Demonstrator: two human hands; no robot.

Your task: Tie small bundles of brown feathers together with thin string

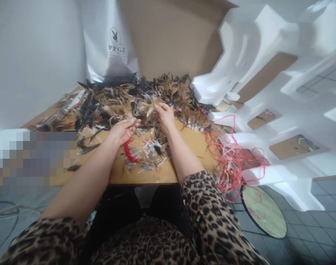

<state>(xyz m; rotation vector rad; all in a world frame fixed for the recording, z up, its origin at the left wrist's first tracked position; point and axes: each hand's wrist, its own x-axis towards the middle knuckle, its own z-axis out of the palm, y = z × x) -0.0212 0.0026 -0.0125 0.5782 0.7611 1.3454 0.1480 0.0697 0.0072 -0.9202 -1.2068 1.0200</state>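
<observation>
Over the wooden table, my left hand has its fingers curled in and pressed together. Pale wisps show by its fingertips, but what it pinches I cannot make out. A short way to the right, my right hand closes thumb and forefinger on a light brown feather. Just beyond both hands spreads a heap of brown and black feathers. Below the left hand, a curved red strip lies on the table, beside scattered feather scraps and white bits.
A tangle of pink-red string hangs over the table's right edge. White moulded foam pieces stand along the right. Behind the feathers are a silvery-white bag and a cardboard panel. A round object is low on the right, by the tiled floor.
</observation>
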